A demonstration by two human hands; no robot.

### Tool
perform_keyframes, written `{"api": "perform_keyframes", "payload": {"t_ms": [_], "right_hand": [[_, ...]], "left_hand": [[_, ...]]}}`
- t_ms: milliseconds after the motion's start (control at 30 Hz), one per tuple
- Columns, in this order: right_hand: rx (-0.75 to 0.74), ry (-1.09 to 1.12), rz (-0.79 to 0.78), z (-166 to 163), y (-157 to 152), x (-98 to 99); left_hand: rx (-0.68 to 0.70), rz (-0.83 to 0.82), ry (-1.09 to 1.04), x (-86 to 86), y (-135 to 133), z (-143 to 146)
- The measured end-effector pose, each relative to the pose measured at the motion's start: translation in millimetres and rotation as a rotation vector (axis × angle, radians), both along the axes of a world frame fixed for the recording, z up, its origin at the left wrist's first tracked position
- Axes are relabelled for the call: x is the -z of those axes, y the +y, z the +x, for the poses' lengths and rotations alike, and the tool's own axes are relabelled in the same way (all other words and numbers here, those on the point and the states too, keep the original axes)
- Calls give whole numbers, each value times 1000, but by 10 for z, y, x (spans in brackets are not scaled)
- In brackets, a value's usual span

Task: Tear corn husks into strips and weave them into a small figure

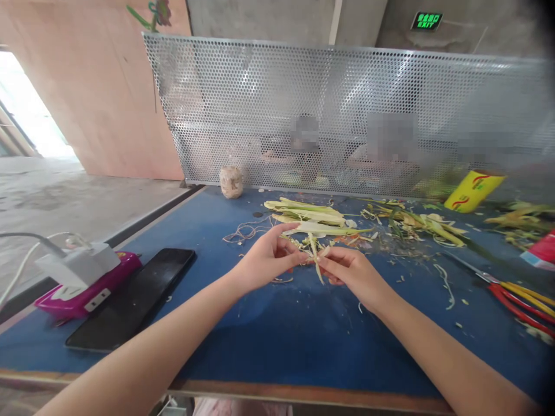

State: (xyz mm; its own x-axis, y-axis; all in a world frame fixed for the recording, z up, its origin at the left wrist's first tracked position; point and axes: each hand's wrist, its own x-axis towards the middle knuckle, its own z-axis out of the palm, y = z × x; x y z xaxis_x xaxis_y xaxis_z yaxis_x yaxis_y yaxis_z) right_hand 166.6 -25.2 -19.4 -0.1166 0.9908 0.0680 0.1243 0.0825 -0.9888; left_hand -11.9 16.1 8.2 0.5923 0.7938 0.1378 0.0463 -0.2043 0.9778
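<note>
My left hand [262,257] is closed, thumb and fingers pinching a narrow pale green husk strip [313,244] above the middle of the blue table [277,341]. From the other side my right hand [353,271] pinches the same strip, its tail hanging between the two hands. The fingertips partly hide how the strip is folded or crossed. Just beyond the hands lies a loose stack of pale green husks [310,212], one long piece reaching close behind my fingers. Thin brown string [248,231] lies in loops left of the stack.
A black phone [134,300] and a purple power strip [124,277] with chargers lie left. Scissors [489,277], a yellow roll [474,190] and plant scraps [425,225] are right. A wrapped lump [231,182] stands before the perforated metal panel [260,104]; blurred people show behind it.
</note>
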Motion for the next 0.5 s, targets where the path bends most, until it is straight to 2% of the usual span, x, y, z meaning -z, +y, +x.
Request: {"api": "perform_keyframes", "payload": {"t_ms": [100, 267, 500], "right_hand": [[24, 148, -22, 0, 3, 2], [-4, 271, -72, -44, -24, -29], [-91, 154, -82, -80, -42, -34]], "left_hand": [[-3, 85, -54, 11, 7, -2], [2, 486, 100, 134, -27, 30], [-54, 468, 57, 189, -65, 106]]}}
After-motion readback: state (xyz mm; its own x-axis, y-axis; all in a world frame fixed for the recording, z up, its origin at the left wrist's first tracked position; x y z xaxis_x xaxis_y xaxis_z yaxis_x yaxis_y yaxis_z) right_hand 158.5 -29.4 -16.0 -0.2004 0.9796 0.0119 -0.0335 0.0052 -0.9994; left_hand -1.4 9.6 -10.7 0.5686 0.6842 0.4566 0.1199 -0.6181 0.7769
